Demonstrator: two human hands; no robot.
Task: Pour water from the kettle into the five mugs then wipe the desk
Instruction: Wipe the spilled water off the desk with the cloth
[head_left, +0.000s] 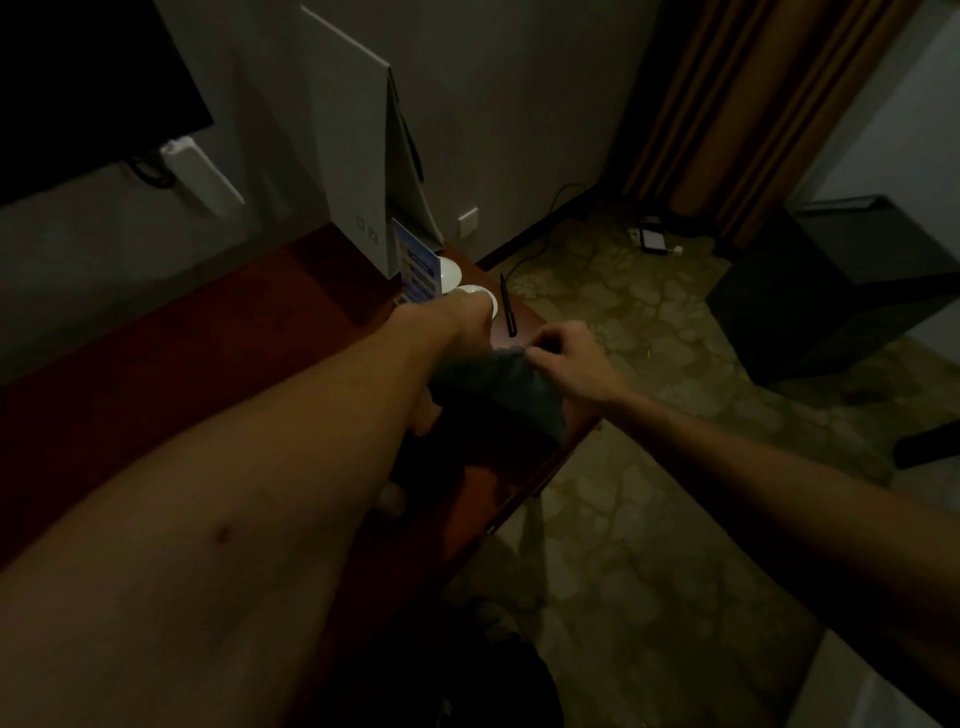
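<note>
The right hand (563, 358) is pinching the dark grey cloth (498, 395) at its two-o'clock corner; the left hand (462, 327) is gripping its eleven-o'clock edge above the reddish wooden desk (483, 483).

Both forearms bare, no sleeves; left hand (457, 325), right hand (563, 358) ungloved.

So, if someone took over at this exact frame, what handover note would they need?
Left hand: reaches to the white ceramic mug at the far end of the red-brown wooden desk; grip hidden.
Right hand: fingers pinch the dark grey cloth held over the desk.
Second white mug stands behind. Kettle and other mugs not visible.
Pouring cannot be confirmed. Left: wiping the desk.
</note>
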